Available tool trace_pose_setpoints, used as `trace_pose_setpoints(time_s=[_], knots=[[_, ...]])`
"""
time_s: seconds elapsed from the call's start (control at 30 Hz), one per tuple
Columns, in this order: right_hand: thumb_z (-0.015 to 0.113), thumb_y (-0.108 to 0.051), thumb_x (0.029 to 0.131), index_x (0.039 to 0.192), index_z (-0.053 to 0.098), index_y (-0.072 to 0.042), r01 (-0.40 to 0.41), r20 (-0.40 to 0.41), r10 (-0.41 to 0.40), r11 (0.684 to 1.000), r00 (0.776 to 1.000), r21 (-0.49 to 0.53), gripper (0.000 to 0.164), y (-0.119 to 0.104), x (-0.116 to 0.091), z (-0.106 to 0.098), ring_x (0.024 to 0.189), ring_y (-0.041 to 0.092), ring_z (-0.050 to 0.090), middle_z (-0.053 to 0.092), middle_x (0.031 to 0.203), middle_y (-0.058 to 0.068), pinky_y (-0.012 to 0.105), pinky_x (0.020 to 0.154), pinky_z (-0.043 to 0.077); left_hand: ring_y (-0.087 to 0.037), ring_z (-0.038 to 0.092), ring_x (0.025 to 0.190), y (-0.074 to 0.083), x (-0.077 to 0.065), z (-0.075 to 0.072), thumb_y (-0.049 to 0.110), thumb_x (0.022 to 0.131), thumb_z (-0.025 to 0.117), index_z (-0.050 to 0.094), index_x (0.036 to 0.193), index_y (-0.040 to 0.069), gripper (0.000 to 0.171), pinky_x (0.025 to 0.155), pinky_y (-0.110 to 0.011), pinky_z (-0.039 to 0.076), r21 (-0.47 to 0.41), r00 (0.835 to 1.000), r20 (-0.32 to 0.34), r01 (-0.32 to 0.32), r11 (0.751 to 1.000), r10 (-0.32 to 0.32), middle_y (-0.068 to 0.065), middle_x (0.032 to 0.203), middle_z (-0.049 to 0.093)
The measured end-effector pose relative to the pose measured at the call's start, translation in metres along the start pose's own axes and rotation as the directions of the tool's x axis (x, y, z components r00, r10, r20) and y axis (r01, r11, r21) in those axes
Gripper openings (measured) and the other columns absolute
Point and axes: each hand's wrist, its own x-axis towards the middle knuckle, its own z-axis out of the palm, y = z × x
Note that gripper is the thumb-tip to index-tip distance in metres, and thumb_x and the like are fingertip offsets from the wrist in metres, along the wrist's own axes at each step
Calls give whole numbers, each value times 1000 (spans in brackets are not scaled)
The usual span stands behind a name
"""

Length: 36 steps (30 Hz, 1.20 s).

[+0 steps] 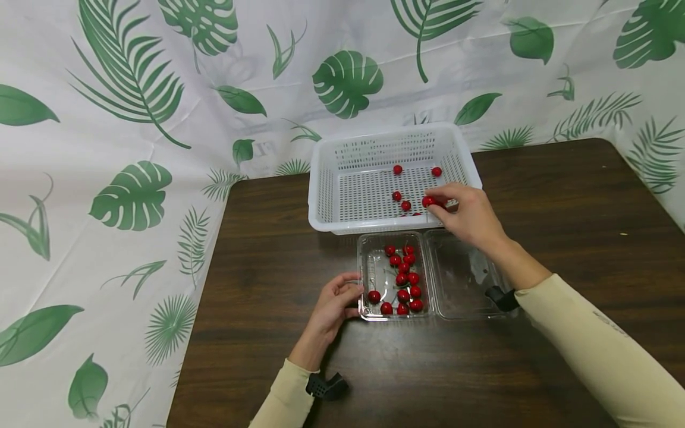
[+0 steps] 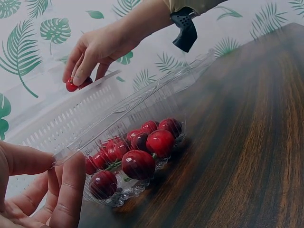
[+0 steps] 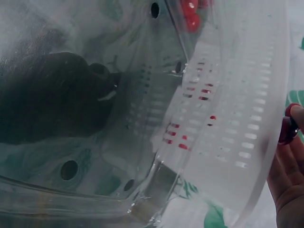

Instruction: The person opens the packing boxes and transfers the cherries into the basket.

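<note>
My right hand (image 1: 468,214) pinches at least one red cherry (image 1: 429,201) above the front right of the white basket (image 1: 342,226). In the left wrist view a second, darker cherry (image 2: 87,82) seems to sit beside it, partly hidden by the fingers. My left hand (image 1: 334,303) holds the left rim of a clear plastic box (image 1: 374,264) between thumb and fingers. Several cherries (image 1: 404,279) with green stems lie in that box, mostly toward its right side. A few loose cherries (image 1: 397,170) rest on the basket's slotted floor.
The box's clear lid (image 1: 460,279) lies folded open to the right, under my right forearm. All stands on a dark wooden table (image 1: 257,267). Behind it hangs a white cloth (image 1: 289,137) with green leaf prints, close to the basket's back wall.
</note>
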Motion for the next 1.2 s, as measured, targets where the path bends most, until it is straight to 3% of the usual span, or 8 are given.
trace_pose_setpoints(time_s=[0.47, 0.73, 1.2], knots=[[74, -4, 86, 110, 72, -1, -47, 1, 47, 999, 999, -5, 24, 9, 2, 5, 85, 26, 66, 69, 105, 14, 46, 71, 59, -12, 60, 76, 0, -1, -1, 0, 91, 63, 56, 119, 1, 29, 54, -24, 55, -12, 1000, -9, -2, 1000, 1, -3, 85, 60], [72, -6, 87, 110, 71, 0, -64, -2, 64, 997, 998, -30, 24, 11, 1, 4, 84, 29, 67, 69, 106, 15, 48, 71, 58, -12, 60, 75, 0, 0, 0, -1, 92, 60, 49, 127, -8, 37, 54, -24, 55, -7, 1000, -5, 8, 1000, -8, -2, 85, 60], [72, -9, 88, 110, 71, 0, -59, 14, 60, 996, 998, -66, 24, 14, 0, 5, 85, 26, 67, 69, 106, 14, 46, 72, 58, -12, 59, 76, -2, 2, -1, -3, 92, 59, 48, 124, -10, 35, 54, -25, 55, -15, 1000, 12, -1, 1000, 2, -2, 83, 60]])
